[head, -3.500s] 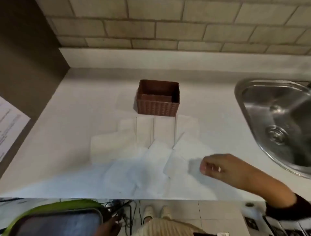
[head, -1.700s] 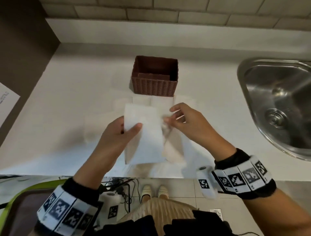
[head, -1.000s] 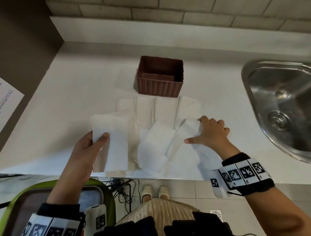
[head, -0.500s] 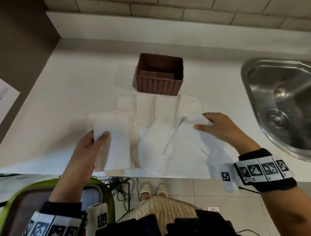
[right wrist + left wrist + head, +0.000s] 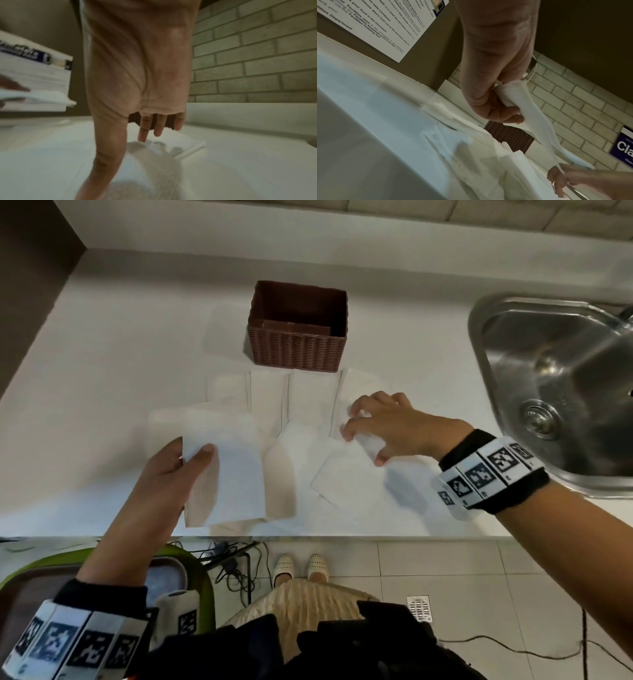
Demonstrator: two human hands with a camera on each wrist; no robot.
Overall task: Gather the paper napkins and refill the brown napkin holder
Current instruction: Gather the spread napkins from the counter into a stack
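The brown woven napkin holder (image 5: 297, 347) stands at the back middle of the white counter (image 5: 102, 371). Several white paper napkins (image 5: 301, 405) lie fanned out in front of it. My left hand (image 5: 195, 457) holds a small stack of napkins (image 5: 226, 474) above the counter's front left, thumb on top; the left wrist view shows that hand (image 5: 510, 108) pinching the stack's edge. My right hand (image 5: 363, 440) reaches down over the rightmost napkin (image 5: 349, 484) with fingers (image 5: 144, 129) spread and fairly straight, tips at the paper. It grips nothing.
A steel sink (image 5: 561, 392) is set into the counter at the right. A dark panel (image 5: 30, 285) with a printed notice (image 5: 376, 24) closes off the left. A green tray (image 5: 191, 570) and cables (image 5: 239, 563) lie below the counter's front edge.
My right hand has let go of the napkin corner it had lifted and now hovers, fingers down, over the right napkins. My left hand still holds its stack in the same place.
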